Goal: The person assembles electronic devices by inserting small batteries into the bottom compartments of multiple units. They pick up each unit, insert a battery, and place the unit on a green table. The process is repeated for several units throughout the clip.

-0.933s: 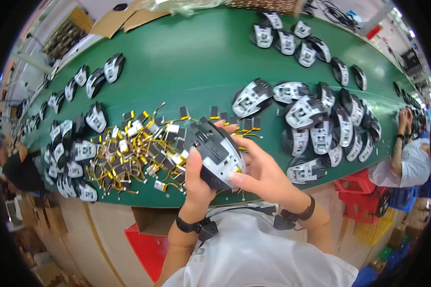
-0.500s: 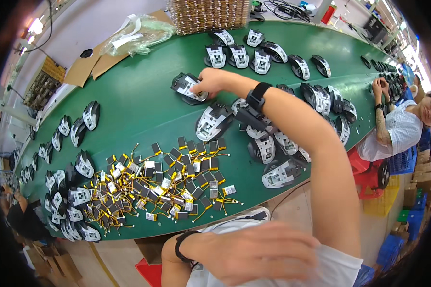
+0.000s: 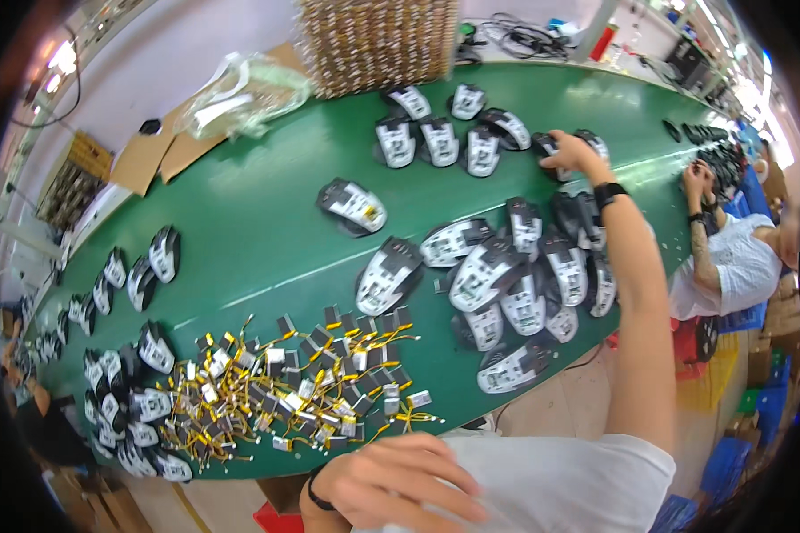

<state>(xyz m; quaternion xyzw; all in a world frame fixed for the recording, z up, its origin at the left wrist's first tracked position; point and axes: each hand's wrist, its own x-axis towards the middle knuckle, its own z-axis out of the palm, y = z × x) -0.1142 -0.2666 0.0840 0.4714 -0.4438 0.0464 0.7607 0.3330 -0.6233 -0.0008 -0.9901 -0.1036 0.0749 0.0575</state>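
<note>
My right hand [image 3: 571, 153] reaches across to the far right part of the green table [image 3: 258, 204]. Its fingers are closed on a black and white computer mouse [image 3: 545, 145], partly hidden under them. Close beside that hand lies another mouse [image 3: 592, 142]. My left hand [image 3: 404, 484] hovers low in front of my body, near the table's front edge, fingers apart and holding nothing. By itself in the middle lies a mouse [image 3: 354, 206] with a small yellow spot on its white part. Nearer to me, a heap of small battery packs [image 3: 284, 382] with yellow wires is spread out.
Mice cluster on the right [image 3: 489, 271], at the back [image 3: 438, 140] and at the left front [image 3: 111, 404]. A tall stack of brown trays [image 3: 378, 44], clear plastic wrap [image 3: 244, 93] and cardboard [image 3: 142, 160] stand along the back. A co-worker [image 3: 724, 253] sits at the right.
My right hand has let go of the mouse in the middle and moved right to another mouse in the back row. My left hand has shifted left. The whole view has tilted somewhat.
</note>
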